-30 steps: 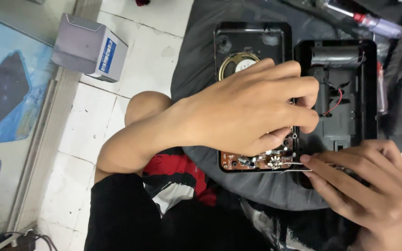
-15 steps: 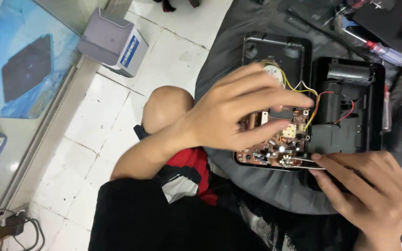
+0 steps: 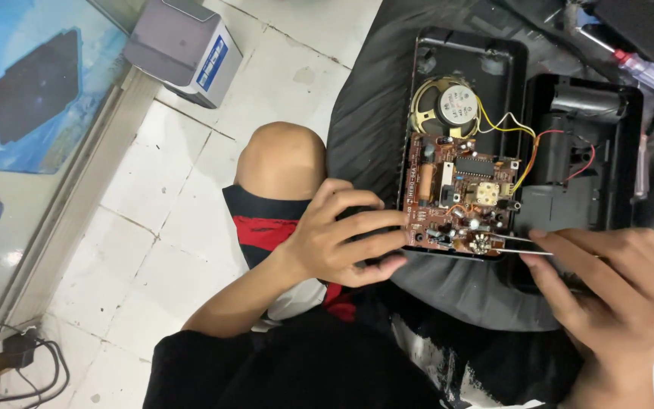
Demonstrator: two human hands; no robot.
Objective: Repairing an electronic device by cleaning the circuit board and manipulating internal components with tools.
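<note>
A: Where's the circuit board (image 3: pixel 459 193)?

B: Centre-right of frame, brown, lying in the open black casing (image 3: pixel 493 57) on a dark cloth (image 3: pixel 372 113) over the person's lap. Round speaker (image 3: pixel 442 104) sits just above it; yellow and red wires run right to the casing's other half (image 3: pixel 588 163).

A: Left hand (image 3: pixel 338 238)?

B: Fingers closed on the board's lower-left edge, thumb under, approx. mid-frame.

A: Right hand (image 3: pixel 611 284)?

B: Lower right. Fingers pinched together on thin metal tweezers (image 3: pixel 527 245), tips touching parts at the board's bottom edge.

A: Anything else?

B: Bare knee (image 3: pixel 280 159) left of the cloth. Small grey box (image 3: pixel 183 49) upper left on the white tile floor (image 3: pixel 145 227). Screwdriver (image 3: pixel 630 60) w/ clear handle top right.
</note>
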